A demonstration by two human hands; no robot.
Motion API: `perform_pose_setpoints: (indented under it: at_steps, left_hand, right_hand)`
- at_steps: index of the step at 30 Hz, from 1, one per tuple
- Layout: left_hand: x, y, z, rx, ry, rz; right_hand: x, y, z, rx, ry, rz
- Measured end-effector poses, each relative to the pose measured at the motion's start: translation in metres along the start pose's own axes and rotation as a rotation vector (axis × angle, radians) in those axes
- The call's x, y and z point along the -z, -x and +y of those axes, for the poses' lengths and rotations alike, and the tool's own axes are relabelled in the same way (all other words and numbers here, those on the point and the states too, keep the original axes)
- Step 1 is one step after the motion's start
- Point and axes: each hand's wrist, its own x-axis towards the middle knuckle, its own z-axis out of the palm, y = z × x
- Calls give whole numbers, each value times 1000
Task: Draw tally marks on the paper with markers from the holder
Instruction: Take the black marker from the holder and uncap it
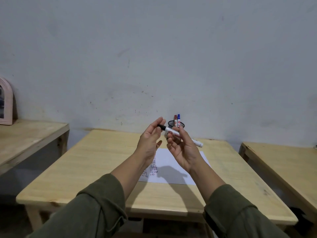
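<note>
Black marker (178, 133): frame centre, above paper (173, 166) on counter (89, 162). Right hand (182, 148) pinching barrel; left hand (151, 139) fingers loosely at black cap, grip unclear, possibly uncapping. Risk: cap slips, drops; exposed tip smears tally marks.

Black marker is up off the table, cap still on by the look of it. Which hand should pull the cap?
Probably the left hand: its fingertips are already at the black cap end of the black marker, while the right hand grips the white barrel and can steady it above the paper.
</note>
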Motion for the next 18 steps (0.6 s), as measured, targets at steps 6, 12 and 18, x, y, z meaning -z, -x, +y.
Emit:
perform_pose_setpoints:
  at_steps: [6,12,18]
  left_hand:
    - [0,3,-2,-66,-35,95]
    - [7,2,-6,-68,12,256]
    - [27,0,-12,103,-40,462]
  right_hand:
    - [-4,4,5,13,-5,-18]
    - [-4,4,14,84,145,-50]
    - [8,10,27,110,339,-79]
